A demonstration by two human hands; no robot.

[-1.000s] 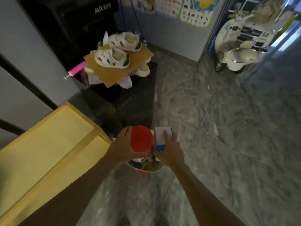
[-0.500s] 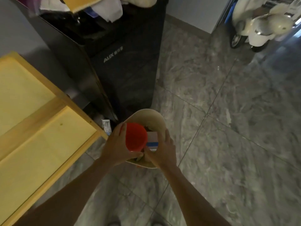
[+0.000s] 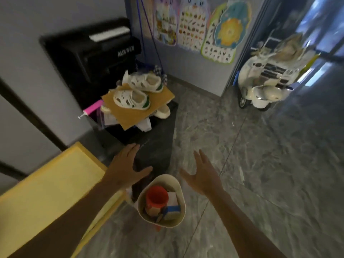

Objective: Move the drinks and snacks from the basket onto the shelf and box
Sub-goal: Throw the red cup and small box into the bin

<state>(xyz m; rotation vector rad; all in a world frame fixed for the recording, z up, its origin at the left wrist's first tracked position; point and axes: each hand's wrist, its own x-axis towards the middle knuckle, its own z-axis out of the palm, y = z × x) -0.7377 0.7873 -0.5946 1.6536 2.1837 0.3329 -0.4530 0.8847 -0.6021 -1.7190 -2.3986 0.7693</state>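
A cream round basket (image 3: 181,197) stands on the floor below my hands. Inside it sit a can with a red lid (image 3: 157,197), a white and blue carton (image 3: 172,206) and other snack packs. My left hand (image 3: 126,166) hovers above and left of the basket, fingers spread, holding nothing. My right hand (image 3: 202,175) hovers just right of the basket's far rim, palm open and empty. The yellow wooden shelf (image 3: 54,187) lies at the lower left, next to the basket.
A black box-like unit (image 3: 149,144) stands behind the basket, topped with cardboard (image 3: 130,112) and white children's shoes (image 3: 132,98). A black appliance (image 3: 93,58) sits against the wall. A white toy scooter (image 3: 268,86) is parked at the right. Grey marble floor (image 3: 260,164) spreads to the right.
Both hands have let go of the red-lidded can and the carton, which now rest in the basket. The hands have lifted and spread apart. My view has tilted up.
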